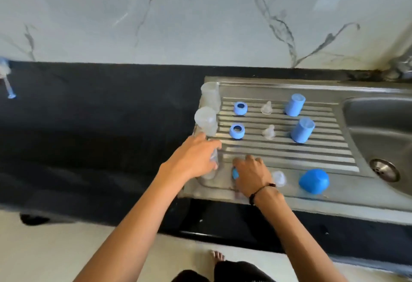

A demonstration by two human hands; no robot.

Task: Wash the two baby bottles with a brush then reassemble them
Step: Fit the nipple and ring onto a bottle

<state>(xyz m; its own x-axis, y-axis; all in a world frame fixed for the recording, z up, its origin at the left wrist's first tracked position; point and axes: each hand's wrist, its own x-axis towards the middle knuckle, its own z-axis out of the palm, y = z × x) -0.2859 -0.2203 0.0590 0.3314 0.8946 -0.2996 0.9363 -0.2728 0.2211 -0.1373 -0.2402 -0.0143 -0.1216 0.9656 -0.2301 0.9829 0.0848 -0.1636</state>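
On the steel drainboard (289,154) my left hand (194,161) grips a clear bottle body (210,171) standing at the front left corner. Beside it my right hand (250,176) curls over a blue collar ring (235,173), which is mostly hidden under the fingers. Two more clear bottle bodies (206,121) stand along the board's left edge. Further back lie two blue rings (237,131), two clear teats (269,132) and two blue caps (302,130). A clear teat (279,178) and a round blue cap (314,180) sit to the right of my right hand.
The sink basin (379,134) with its drain (384,170) lies to the right. A bottle brush (6,79) lies at the far left of the black counter (100,114). A marble wall runs behind, and the tap base (401,67) shows at the right.
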